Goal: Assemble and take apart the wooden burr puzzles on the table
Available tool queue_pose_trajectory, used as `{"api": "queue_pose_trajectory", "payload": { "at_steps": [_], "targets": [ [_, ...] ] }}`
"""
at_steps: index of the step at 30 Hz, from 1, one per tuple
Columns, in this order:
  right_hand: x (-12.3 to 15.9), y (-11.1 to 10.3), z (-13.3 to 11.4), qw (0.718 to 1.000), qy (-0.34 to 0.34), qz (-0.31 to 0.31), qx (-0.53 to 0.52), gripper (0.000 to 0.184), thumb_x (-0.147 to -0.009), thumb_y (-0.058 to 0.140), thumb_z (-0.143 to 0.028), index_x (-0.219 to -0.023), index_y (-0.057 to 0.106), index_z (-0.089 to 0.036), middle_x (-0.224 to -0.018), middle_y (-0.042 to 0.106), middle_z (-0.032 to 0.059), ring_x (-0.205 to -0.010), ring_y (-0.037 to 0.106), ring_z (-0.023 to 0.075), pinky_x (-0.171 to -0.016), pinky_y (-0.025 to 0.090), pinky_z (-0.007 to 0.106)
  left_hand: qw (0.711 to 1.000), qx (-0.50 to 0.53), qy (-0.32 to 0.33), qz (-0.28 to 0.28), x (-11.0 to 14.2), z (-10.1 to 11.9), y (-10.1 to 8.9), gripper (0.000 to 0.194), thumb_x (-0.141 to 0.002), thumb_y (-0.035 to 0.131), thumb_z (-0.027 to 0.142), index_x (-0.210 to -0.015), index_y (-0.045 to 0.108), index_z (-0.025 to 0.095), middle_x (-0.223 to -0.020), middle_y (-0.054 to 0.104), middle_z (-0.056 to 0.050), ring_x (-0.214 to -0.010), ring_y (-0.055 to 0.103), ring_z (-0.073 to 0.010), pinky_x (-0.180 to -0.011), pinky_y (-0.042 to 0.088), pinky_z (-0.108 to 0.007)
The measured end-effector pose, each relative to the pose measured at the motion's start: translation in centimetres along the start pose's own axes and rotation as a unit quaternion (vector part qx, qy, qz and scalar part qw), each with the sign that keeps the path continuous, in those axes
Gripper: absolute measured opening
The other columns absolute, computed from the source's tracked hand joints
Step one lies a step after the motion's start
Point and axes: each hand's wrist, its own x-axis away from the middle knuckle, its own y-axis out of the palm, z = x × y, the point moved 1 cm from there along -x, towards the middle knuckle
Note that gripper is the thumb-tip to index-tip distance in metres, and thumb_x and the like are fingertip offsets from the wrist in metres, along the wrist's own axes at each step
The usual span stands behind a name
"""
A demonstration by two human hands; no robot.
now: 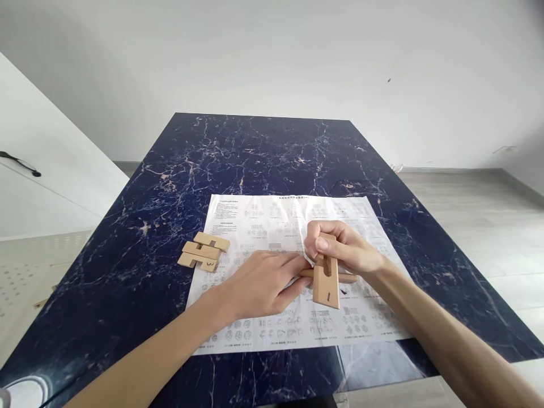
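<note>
Over the right half of the printed sheet [280,334], the right hand's [352,249] grip is closed, thumb and fingers pinching the upper end of a notched wooden block [326,290]. Also above the sheet, the left hand's [266,283] grip is nearly closed, its fingertips around the left end of a wooden bar [348,278] that crosses the block. Three wooden pieces [201,250] lie together at the sheet's left edge, partly on the blue worktop [255,153].

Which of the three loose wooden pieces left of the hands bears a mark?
The piece nearest the person: a dark, 3-like mark shows near its right end. The middle piece and farthest piece show none.
</note>
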Motion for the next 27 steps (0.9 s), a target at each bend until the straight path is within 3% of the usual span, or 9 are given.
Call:
{"api": "queue_pose_trajectory", "payload": {
  "at_steps": [11,23,27],
  "targets": [
    [-0.3,0.3,-0.8,0.999,-0.021,-0.009,0.048,0.033,-0.105,0.074,-0.042,-0.082,0.073,-0.018,-0.069,0.063,-0.0025,-0.055,0.051,0.0072,-0.054,0.044,0.019,1.000,-0.004,0.000,-0.006,0.1,-0.1,0.2,0.023,-0.115,0.042,0.032,-0.116,0.062,0.019,-0.103,0.080,-0.003,-0.078,0.074,-0.0198,-0.068,0.052,-0.035],
    [-0.2,0.4,-2.0,0.996,-0.015,-0.021,0.084,0.024,-0.104,0.075,-0.030,-0.083,0.074,-0.018,-0.065,0.064,-0.0034,-0.052,0.050,0.0069,-0.049,0.043,0.019,1.000,-0.016,0.008,-0.002,0.1,0.1,0.2,0.027,-0.116,0.040,0.032,-0.118,0.063,0.018,-0.103,0.081,-0.003,-0.076,0.075,-0.0195,-0.064,0.052,-0.035],
    [0.0,0.3,-2.0,0.995,-0.021,0.001,0.101,0.015,-0.099,0.081,-0.031,-0.096,0.073,-0.019,-0.065,0.063,-0.0048,-0.051,0.050,0.0078,-0.047,0.040,0.019,0.999,-0.036,0.007,-0.006,0.1,0.1,0.3,0.027,-0.117,0.039,0.033,-0.121,0.061,0.018,-0.108,0.081,-0.004,-0.079,0.076,-0.0209,-0.065,0.052,-0.035]
  ]
}}
